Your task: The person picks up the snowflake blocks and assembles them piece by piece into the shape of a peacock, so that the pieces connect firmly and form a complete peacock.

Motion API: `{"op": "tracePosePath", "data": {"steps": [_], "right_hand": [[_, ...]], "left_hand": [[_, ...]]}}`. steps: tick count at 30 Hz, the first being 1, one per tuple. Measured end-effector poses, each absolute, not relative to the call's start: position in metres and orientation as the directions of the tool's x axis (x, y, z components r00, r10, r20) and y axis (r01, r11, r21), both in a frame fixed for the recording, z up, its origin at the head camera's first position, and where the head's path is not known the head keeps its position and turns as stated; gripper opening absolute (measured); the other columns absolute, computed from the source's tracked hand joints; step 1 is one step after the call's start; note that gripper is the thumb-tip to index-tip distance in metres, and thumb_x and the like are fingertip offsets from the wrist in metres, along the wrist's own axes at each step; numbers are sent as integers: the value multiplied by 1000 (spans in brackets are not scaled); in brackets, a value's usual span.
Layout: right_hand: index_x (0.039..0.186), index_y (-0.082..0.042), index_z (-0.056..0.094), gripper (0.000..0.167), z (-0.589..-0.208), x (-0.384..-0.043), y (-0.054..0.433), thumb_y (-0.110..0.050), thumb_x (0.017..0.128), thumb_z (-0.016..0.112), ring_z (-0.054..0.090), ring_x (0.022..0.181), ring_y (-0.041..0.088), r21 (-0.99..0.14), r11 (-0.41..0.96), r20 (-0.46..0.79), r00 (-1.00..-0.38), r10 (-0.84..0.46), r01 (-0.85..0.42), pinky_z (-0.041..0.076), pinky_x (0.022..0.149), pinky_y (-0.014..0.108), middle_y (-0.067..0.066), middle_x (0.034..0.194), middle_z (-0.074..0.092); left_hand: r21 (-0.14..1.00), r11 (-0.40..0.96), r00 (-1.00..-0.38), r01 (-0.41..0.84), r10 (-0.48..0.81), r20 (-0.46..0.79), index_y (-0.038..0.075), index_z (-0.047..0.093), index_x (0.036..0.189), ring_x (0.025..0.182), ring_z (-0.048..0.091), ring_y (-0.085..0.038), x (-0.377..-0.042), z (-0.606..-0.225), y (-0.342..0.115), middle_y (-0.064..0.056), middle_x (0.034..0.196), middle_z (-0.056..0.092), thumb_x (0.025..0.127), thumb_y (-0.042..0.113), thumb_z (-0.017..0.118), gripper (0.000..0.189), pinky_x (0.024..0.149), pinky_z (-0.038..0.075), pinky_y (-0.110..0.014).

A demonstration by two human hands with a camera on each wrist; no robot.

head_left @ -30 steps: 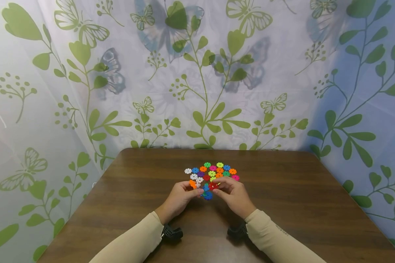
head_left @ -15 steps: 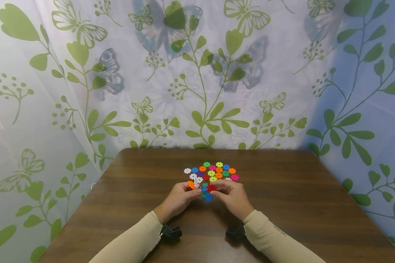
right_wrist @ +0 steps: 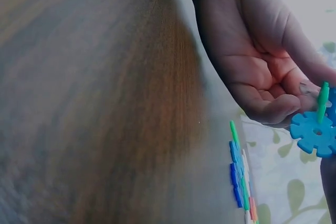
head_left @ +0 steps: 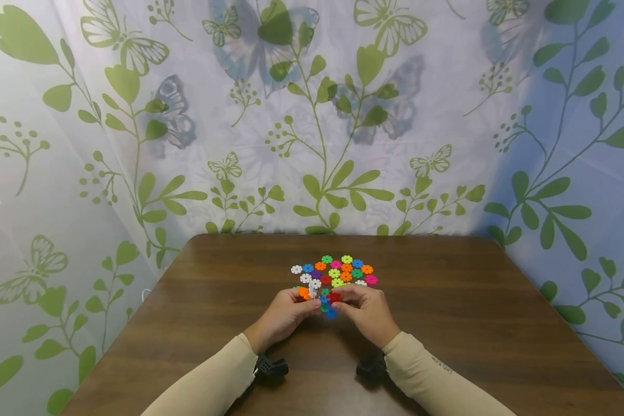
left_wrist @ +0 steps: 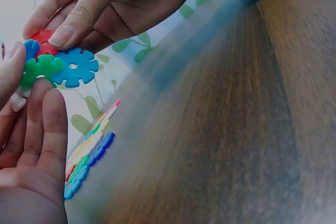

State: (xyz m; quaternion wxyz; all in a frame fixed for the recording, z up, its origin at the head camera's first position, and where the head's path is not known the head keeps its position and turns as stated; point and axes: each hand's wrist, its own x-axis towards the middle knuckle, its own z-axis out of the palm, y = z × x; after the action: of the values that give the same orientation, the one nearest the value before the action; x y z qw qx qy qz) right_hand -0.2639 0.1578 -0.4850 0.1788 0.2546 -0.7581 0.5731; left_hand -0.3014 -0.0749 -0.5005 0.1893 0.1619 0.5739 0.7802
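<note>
Over the table my left hand (head_left: 274,318) holds a cluster of joined, notched plastic flower discs between thumb and fingers. In the left wrist view the cluster shows a green disc (left_wrist: 44,66), a blue disc (left_wrist: 79,68) and a small white disc (left_wrist: 19,101). An orange disc (head_left: 304,293) shows beside the left fingertips in the head view. My right hand (head_left: 371,316) pinches a red disc (left_wrist: 46,43), which meets the cluster. Fingers hide exactly how the red disc's slots sit. The right wrist view shows a green disc edge-on (right_wrist: 323,102) standing across a light blue disc (right_wrist: 313,132).
Several loose discs of many colours lie flat just beyond the hands, among them an orange one (head_left: 367,269) and a white one (head_left: 296,269). They rest on the brown wooden table (head_left: 447,300). A leaf-and-butterfly curtain (head_left: 312,115) hangs behind the table.
The right hand has come slightly left, bringing the red disc closer to the cluster. The left hand has barely moved. The loose discs stay where they lay.
</note>
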Motion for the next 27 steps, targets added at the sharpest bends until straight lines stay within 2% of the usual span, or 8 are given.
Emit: {"op": "tracePosePath", "data": {"steps": [4,8,13,17,19,21,24,27], "right_hand": [[121,-5,75,30,-485,-267,160,-4,91,82,74,90,26,-805,158,542,-817,-195,-572,61,75,31,5,104,78],[128,-2,69,35,-482,-272,170,-4,95,79,72,100,30,-838,126,507,-844,-176,-530,59,85,30,12,110,76],[128,-2,69,30,-485,-284,191,-5,99,75,70,102,28,-844,276,459,-885,-74,-461,56,87,28,16,112,74],[126,1,71,29,-491,-295,211,-5,98,76,67,109,33,-797,473,411,-911,-30,-375,54,96,45,18,119,72],[126,1,71,31,-493,-298,221,-7,97,77,60,119,40,-752,567,381,-924,-43,-336,44,104,58,18,126,69],[130,-1,70,34,-495,-300,229,-8,97,78,51,126,49,-699,640,355,-932,-75,-318,33,103,69,21,135,64],[137,-5,68,39,-497,-302,235,-12,100,75,38,131,57,-616,729,301,-945,-131,-297,28,91,72,20,149,55],[144,-6,63,43,-498,-302,235,-15,103,71,34,132,60,-556,780,243,-953,-180,-289,26,90,74,20,159,44]], "left_hand": [[953,-286,-890,-102,454,42,-6,73,118,92,72,-26,-302,-499,-75,-15,108,74,101,5,72,21,96,56,-40],[947,-307,-906,-99,422,42,-1,73,108,89,72,-26,-303,-499,-75,-13,101,74,102,5,70,9,97,56,-44],[941,-324,-912,-98,407,45,5,72,95,86,70,-25,-304,-500,-77,-11,93,72,103,3,68,9,97,56,-47],[942,-323,-917,-88,396,50,5,71,93,84,69,-25,-305,-501,-78,-11,92,71,102,3,69,9,94,57,-45],[941,-327,-922,-87,385,48,4,70,94,84,68,-25,-305,-502,-77,-11,93,71,101,4,72,7,94,57,-44],[940,-331,-926,-85,373,47,2,70,96,84,68,-26,-305,-501,-77,-11,94,72,99,5,75,7,94,57,-44],[938,-338,-932,-82,360,48,2,69,97,85,69,-25,-304,-500,-76,-11,94,72,98,5,76,8,96,56,-45],[937,-340,-933,-78,355,51,4,69,94,86,70,-25,-304,-500,-76,-11,94,72,99,3,75,7,97,56,-46]]}}
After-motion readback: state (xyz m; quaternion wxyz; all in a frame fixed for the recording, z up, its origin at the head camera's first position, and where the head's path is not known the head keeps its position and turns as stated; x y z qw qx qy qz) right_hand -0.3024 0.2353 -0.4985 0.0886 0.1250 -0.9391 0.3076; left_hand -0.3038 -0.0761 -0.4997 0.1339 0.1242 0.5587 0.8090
